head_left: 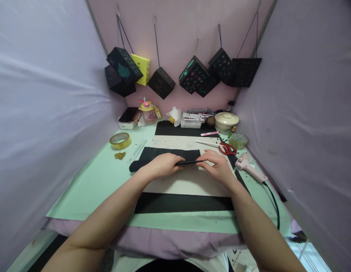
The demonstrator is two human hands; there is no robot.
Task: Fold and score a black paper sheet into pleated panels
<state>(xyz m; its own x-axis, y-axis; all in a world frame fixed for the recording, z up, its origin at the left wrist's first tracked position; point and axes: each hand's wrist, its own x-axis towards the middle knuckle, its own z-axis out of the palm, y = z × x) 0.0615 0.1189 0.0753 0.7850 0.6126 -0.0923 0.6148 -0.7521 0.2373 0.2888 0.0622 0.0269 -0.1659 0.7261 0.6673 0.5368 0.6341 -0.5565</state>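
Observation:
A piece of black cardboard (pixel 170 153) is held just above a white sheet (pixel 189 185) in the middle of the table. Its near edge is folded up, and a rounded flap sticks out at the left end. My left hand (pixel 165 165) pinches that near edge around its middle, thumb below and fingers on top. At the right end, my right hand (pixel 216 166) pinches the same edge between thumb and fingers. Beneath the white sheet lies a larger black sheet (pixel 183 203).
On the right are red-handled scissors (pixel 228 149), a glue gun (pixel 250 169) with a black cord and a roll of patterned tape (pixel 238 141). Yellow tape (pixel 120 141) and a clear ruler (pixel 137 151) lie left. Markers (pixel 192 118) and a lidded bowl (pixel 227 120) stand behind; black boxes (pixel 161 83) hang above.

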